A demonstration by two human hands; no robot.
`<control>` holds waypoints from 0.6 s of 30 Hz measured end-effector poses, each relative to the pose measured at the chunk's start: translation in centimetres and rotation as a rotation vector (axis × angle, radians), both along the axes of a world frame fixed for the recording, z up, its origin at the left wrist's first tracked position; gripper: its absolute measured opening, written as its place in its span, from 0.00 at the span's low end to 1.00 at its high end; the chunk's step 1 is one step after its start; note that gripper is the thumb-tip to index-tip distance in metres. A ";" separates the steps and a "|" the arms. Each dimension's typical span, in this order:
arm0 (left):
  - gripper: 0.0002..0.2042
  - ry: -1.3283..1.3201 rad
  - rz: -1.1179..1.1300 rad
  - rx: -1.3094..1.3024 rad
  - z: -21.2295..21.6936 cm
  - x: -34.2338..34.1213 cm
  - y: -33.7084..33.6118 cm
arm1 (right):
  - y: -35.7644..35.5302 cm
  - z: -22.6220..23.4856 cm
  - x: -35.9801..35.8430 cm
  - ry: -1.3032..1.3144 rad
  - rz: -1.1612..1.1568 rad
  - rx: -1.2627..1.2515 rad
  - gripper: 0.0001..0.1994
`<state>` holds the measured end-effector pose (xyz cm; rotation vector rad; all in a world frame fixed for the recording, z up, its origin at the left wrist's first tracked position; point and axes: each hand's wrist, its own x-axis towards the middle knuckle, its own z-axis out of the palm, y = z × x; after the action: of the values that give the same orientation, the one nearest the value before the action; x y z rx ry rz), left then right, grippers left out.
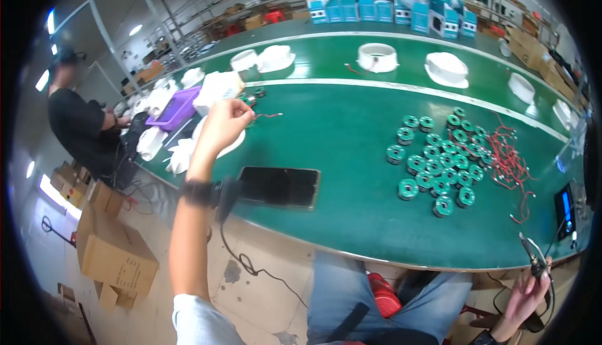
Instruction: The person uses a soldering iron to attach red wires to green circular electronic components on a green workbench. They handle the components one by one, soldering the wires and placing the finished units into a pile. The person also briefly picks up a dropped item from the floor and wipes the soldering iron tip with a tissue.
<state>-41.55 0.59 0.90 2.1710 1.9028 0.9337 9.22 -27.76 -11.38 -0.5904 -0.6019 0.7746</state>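
Note:
My left hand (pixel 227 122) reaches out over the left part of the green table, fingers pinched on a short red wire (pixel 268 115) with a white end. Just beyond the fingers lie a few small dark and green parts (pixel 254 97). At the lower right, by the table's front edge, my right hand (pixel 527 298) is closed around a slim-jawed hand tool (pixel 533 254) that looks like pliers, its tips pointing up and away. Nearest to that tool on the table is a tangle of red wires (pixel 505 163). Left of the tangle stand several round green-topped coils (pixel 439 163).
A black phone (pixel 279 187) lies near the front edge. White round housings (pixel 377 58) stand along the far strip, with blue boxes (pixel 376 10) behind. Further left are a purple tray (pixel 174 110), white parts and another person (pixel 78 113). A cardboard box (pixel 119 251) sits on the floor.

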 end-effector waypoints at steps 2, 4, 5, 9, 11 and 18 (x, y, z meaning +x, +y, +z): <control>0.07 0.152 0.091 0.001 -1.2 -2.2 2.7 | 0.1 -0.3 0.3 -0.018 -0.074 -0.015 0.19; 0.07 0.223 0.101 -0.040 -2.3 -3.9 4.3 | 0.7 -0.2 -0.1 -0.053 -0.036 -0.004 0.19; 0.06 0.161 0.078 -0.050 -3.2 -4.9 5.2 | 1.0 -0.2 -0.4 -0.033 -0.048 -0.012 0.19; 0.06 0.395 -0.026 0.009 -5.0 -4.3 7.5 | 1.6 0.2 -1.5 -0.025 -0.115 -0.054 0.20; 0.06 0.494 -0.059 0.027 -5.1 -2.9 8.0 | 1.9 0.5 -2.3 -0.002 -0.193 -0.084 0.19; 0.05 0.554 -0.199 0.153 -5.9 -2.6 7.3 | 2.1 1.5 -3.7 -0.012 -0.191 -0.088 0.12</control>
<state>-44.12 7.87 -5.05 2.8795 1.7980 0.4852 5.53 -25.66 -9.93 -0.7229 -0.5154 0.6200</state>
